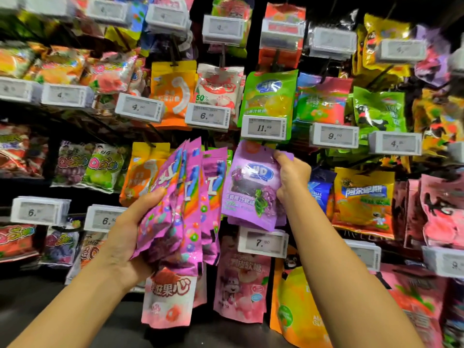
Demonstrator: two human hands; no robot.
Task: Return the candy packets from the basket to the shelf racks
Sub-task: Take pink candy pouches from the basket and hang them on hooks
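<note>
Wall of shelf racks packed with hanging candy bags and price tags across the whole view; no basket in sight. Fanned bundle of pink-purple packets in front of the middle rows, clamped low down by the left hand, thumb curled over the front face. Just right of that, a single purple packet raised under the 11-something price tag, pinched at its top right corner by the right hand, fingers closed tight on the foil. Probably light, soft and crinkly, glossy enough to slide within a fan; contents shifting, not fragile. Best held near the stiff sealed top edge by the hang hole, leaving the hole free for the peg. Peg itself hidden behind the bag.
</note>
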